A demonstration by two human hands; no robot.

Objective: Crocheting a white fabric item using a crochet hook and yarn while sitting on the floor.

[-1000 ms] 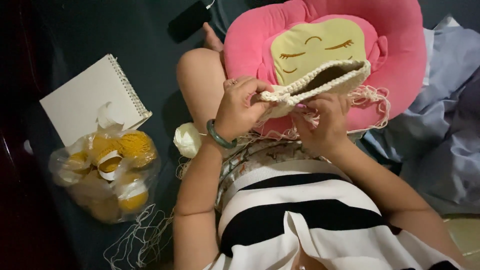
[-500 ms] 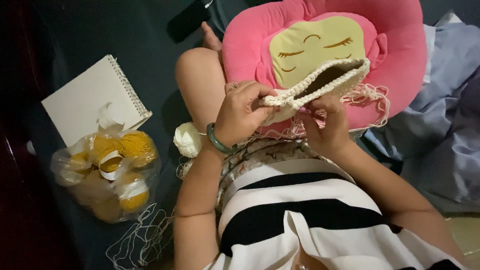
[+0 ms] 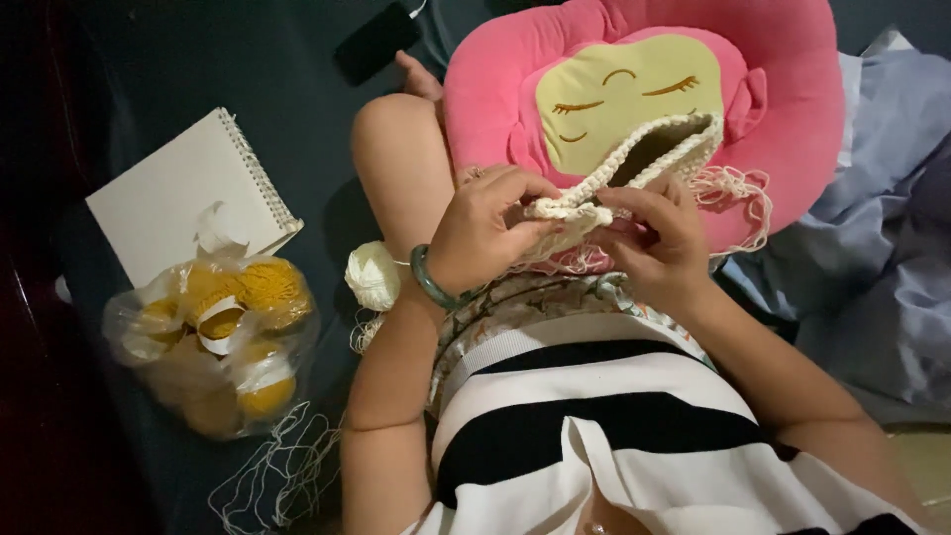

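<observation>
One dark floor (image 3: 248, 79), pink cushion (image 3: 792, 89), notebook (image 3: 178, 198)

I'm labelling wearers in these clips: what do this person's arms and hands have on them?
Both arms are bare, with no sleeves reaching them. The left hand has a green bangle at the wrist and a ring on one finger. The right hand shows no jewellery.

Left hand (image 3: 487, 230) and right hand (image 3: 657, 236) both pinch cream crochet piece (image 3: 634, 168) over pink cushion (image 3: 634, 89). Cream yarn ball (image 3: 372, 274) beside left wrist. Bag of yellow yarn (image 3: 213, 337), spiral notebook (image 3: 188, 198), dark phone (image 3: 376, 42) on floor.
</observation>
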